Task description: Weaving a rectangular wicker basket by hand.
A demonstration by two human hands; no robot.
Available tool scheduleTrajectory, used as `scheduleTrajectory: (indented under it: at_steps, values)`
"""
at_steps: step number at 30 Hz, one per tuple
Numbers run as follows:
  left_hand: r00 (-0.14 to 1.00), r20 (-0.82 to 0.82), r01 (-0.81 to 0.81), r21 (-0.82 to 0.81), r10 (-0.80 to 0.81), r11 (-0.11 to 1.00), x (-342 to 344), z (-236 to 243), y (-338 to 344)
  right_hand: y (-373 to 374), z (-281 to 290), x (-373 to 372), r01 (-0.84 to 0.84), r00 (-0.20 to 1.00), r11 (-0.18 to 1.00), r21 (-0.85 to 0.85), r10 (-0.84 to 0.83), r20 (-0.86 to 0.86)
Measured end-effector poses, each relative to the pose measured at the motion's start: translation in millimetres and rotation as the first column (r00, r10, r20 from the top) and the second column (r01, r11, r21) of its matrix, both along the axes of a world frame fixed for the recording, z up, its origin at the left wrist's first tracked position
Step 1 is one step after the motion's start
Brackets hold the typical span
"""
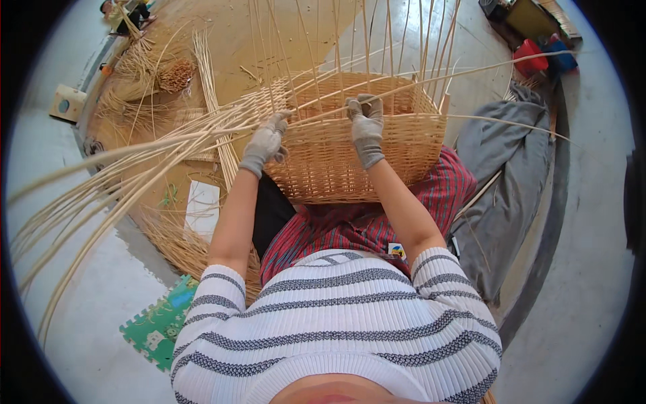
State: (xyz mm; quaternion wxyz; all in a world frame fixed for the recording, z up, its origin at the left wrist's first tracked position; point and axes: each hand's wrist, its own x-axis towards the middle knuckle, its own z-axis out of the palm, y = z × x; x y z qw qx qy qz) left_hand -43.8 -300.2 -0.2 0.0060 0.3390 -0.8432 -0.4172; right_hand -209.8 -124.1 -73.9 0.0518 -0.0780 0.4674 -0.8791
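A half-woven wicker basket (350,158) rests on my lap, its near wall toward me. Thin upright canes (368,44) rise from its rim. My left hand (266,139), in a whitish work glove, closes on canes at the left of the near rim. Long loose canes (158,149) fan out from there to the left. My right hand (367,126), gloved too, is closed with bent fingers around a cane at the middle of the near rim. Past it a long cane (481,69) runs off to the upper right. Both sets of fingertips are partly hidden.
Bundles of cane (138,101) lie on the floor at the left, near a white sheet (202,207) and a green foam mat (161,323). A grey cloth (505,168) is heaped on the right. Red and blue containers (531,59) stand at the far right. Someone sits at the far left.
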Motion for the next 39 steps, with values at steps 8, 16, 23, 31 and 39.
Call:
scheduleTrajectory:
  at_steps: [8, 16, 23, 31, 39]
  values:
    - [0.992, 0.12, 0.001, 0.204, -0.027, 0.979, -24.6, 2.9, -2.4, -4.8, 37.8, -9.8, -0.145, 0.969, 0.979, 0.142, 0.169, -0.18]
    - [0.969, -0.046, -0.211, 0.36, 0.243, 0.909, -12.9, -9.3, 13.5, -176.3, 112.9, -56.0, 0.527, 0.441, 0.645, 0.554, 0.35, -0.827]
    - [0.964, -0.14, -0.121, 0.522, 0.225, 0.845, -15.3, -37.6, -4.6, -8.0, 42.1, -3.1, 0.007, 0.969, 0.984, 0.178, 0.038, -0.243]
    - [0.936, 0.013, -0.342, 0.264, 0.351, 0.902, -23.3, -11.9, 27.1, 28.9, 49.7, 25.4, -0.385, 0.892, 0.914, -0.13, 0.332, -0.306]
    - [1.0, -0.001, -0.025, 0.271, 0.026, 0.962, -75.1, -0.9, 48.8, 82.7, 8.5, -6.2, -0.081, 0.91, 0.996, 0.021, 0.066, 0.41]
